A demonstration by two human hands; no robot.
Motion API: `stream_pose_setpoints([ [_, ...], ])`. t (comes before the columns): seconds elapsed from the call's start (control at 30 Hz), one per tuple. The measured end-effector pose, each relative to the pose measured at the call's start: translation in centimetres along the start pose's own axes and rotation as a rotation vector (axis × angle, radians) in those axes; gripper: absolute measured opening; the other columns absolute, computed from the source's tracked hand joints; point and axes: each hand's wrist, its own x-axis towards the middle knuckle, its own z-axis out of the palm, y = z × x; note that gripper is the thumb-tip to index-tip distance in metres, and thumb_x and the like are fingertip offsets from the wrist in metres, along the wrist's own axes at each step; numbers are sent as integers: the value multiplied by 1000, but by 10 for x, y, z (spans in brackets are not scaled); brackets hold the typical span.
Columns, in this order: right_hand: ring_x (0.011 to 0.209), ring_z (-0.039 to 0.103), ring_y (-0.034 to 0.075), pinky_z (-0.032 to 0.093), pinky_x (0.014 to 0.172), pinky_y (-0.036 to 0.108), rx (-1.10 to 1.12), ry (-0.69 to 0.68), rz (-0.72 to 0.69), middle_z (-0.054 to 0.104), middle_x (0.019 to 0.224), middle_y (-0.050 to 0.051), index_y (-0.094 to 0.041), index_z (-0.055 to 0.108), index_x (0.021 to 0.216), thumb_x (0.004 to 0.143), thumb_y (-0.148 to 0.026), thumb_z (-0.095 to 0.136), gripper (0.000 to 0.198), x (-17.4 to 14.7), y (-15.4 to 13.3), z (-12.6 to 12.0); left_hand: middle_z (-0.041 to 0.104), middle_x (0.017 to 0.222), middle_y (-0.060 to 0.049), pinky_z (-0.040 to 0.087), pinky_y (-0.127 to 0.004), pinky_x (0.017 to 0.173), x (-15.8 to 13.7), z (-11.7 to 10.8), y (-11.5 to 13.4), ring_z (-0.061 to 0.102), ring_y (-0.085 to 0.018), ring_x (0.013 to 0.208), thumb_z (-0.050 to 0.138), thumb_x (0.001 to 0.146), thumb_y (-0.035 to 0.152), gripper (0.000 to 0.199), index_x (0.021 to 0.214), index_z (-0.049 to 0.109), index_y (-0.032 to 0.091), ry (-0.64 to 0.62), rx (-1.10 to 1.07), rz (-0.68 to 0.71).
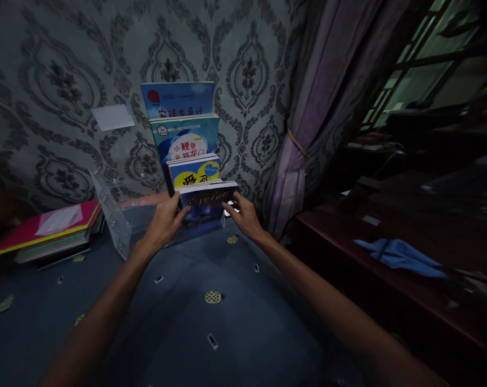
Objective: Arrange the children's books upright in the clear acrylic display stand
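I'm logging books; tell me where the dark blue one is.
In the head view, the dark blue book is near the middle, between the left hand and the right hand, in front of the yellow-and-blue book.

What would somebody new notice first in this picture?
Probably the upright books in the middle, stepping down to a dark blue book held between the left hand and right hand. Next, the bright pink cover atop the pile at left, then the tied purple curtain right of the books.
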Motion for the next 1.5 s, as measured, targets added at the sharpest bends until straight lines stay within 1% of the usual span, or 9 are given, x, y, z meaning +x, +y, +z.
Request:
stream_pose_setpoints([
  [0.1, 83, 63, 21, 56, 70, 35, -59, 42, -17, 65, 100, 8, -21, 63, 100, 90, -48, 57, 29, -2, 9, 5, 69, 85, -6, 49, -30, 71, -1, 7, -1, 67, -22, 80, 56, 94, 26, 10, 99, 57, 17, -3, 165, -42],
  [0.27, 81, 62, 22, 54, 74, 38, -141, 7, 33, 67, 93, 8, -20, 64, 99, 89, -40, 56, 24, -7, 24, 15, 72, 89, -11, 48, -30, 69, -4, 19, -1, 70, -27, 82, 50, 98, 31, 17, 106, 56, 16, -140, 383, -191],
  [0.4, 84, 63, 22, 53, 77, 38, -137, 8, 69, 68, 91, 6, -20, 63, 108, 90, -34, 53, 25, -16, 29, 24, 74, 88, -10, 48, -30, 69, -11, 27, -4, 72, -26, 83, 47, 100, 31, 22, 114, 56, 17, -185, 433, -283],
  [0.5, 87, 63, 23, 53, 80, 40, -118, 52, 73, 67, 94, 7, -20, 61, 112, 91, -33, 51, 27, -23, 30, 30, 74, 88, -11, 48, -30, 68, -15, 29, -5, 73, -27, 83, 45, 101, 34, 22, 110, 56, 18, -210, 459, -306],
  [0.73, 117, 56, 29, 45, 102, 53, -116, 191, 18, 61, 126, 16, -19, 51, 136, 94, -38, 48, 46, -18, 33, 46, 74, 92, -14, 49, -31, 68, -13, 31, 6, 74, -29, 87, 40, 103, 33, 30, 124, 44, 12, -160, 391, -395],
  [0.9, 134, 47, 27, 37, 112, 53, -18, 223, 58, 55, 141, 12, -21, 48, 142, 95, -33, 40, 49, -11, 32, 62, 73, 99, -16, 49, -31, 69, -12, 33, 10, 73, -30, 90, 40, 103, 29, 24, 118, 46, 12, -160, 324, -409],
  [1.1, 137, 46, 26, 35, 114, 51, 33, 249, 170, 53, 145, 13, -17, 47, 144, 91, -27, 42, 53, -18, 41, 71, 72, 105, -17, 51, -32, 71, -8, 36, 9, 73, -29, 92, 39, 103, 26, 18, 112, 49, 13, -188, 322, -437],
  [1.27, 134, 49, 24, 38, 113, 44, 28, 280, 156, 54, 145, 11, -18, 47, 144, 91, -26, 42, 54, -19, 41, 73, 71, 108, -16, 51, -31, 74, -8, 39, 1, 72, -27, 95, 39, 104, 26, 21, 118, 47, 14, -185, 319, -407],
  [1.5, 136, 47, 25, 36, 114, 45, -9, 307, 165, 52, 146, 11, -16, 47, 145, 91, -27, 43, 55, -19, 41, 78, 73, 102, -14, 49, -30, 70, -10, 38, -5, 73, -27, 91, 38, 104, 26, 24, 123, 43, 13, -194, 322, -369],
])
